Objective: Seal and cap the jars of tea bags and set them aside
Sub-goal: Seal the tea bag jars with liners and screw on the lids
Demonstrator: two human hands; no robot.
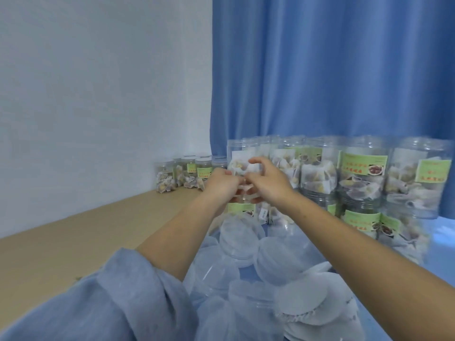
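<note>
Two broad surfaces fill the background: a pale wall [98,82] on the left and a blue curtain [332,65] hanging on the right. Below them runs a tan tabletop [61,244], with a blue surface [440,232] showing at the right edge.

Against the curtain stands a stacked block of clear jars [364,173] packed with tea bags, each with a green label; the upper row has open mouths, and a lower row sits beneath it. Farther back, in the corner by the wall, a smaller cluster of capped jars [187,173] stands on the tabletop, well apart from the stack.

Nearer the camera lies a heap of translucent plastic caps [241,244], and just beside it at the lower right a loose pile of white round seal liners [310,301] with frayed edges.

Both forearms reach forward over the caps, the left one coming out of a rolled blue sleeve [98,299]. The left hand [221,185] and right hand [268,180] meet in front of the leftmost jar of the stack, at its upper part. Their fingers are curled together on a small pale piece [243,187] pinched between them; blur hides what it is. The right hand's index finger and thumb arch above it, toward the jar's mouth.
</note>
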